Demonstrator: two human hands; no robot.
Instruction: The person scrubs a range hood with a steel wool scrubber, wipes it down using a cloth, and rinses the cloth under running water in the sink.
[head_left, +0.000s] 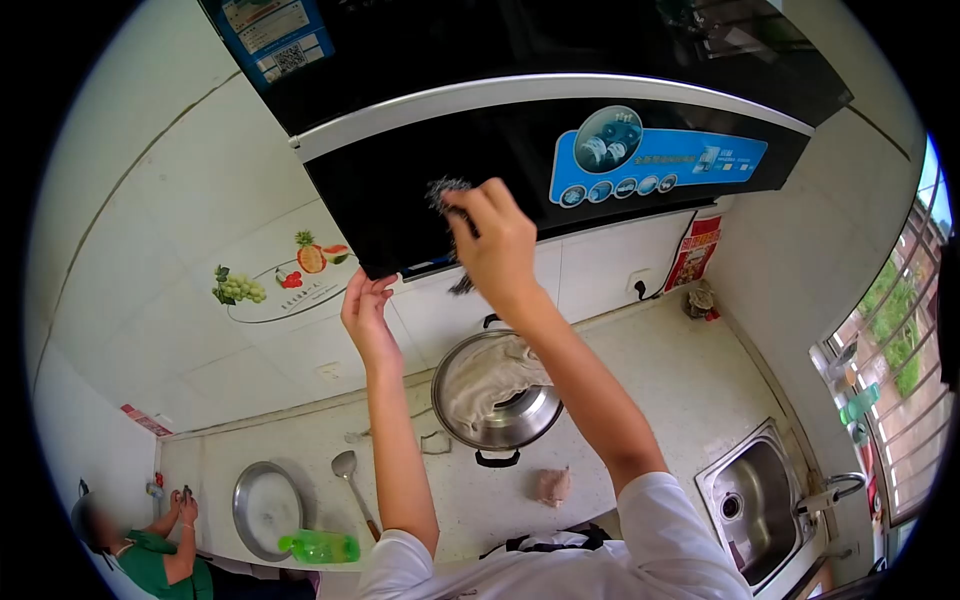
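Note:
My right hand (492, 245) is raised in front of the black range hood (380, 185), pinching a grey steel wool scrubber (447, 190) against or very close to its dark front panel. A second dark, wiry strand (461, 286) shows below that hand, partly hidden by it. At the hood's lower left corner, my left hand (370, 315) has its curled fingers and thumb on the edge. Beneath both arms, a steel pot (510, 430) with black handles stands on the counter, and a pale wrinkled cloth (488, 380) lies across it.
A round metal basin (243, 500), a spatula (347, 470), a green bottle (322, 547) and a small pinkish item (553, 487) are on the white counter (640, 370). A steel sink (765, 480) is at right, near the barred window. Another person in green (150, 560) stands at far left.

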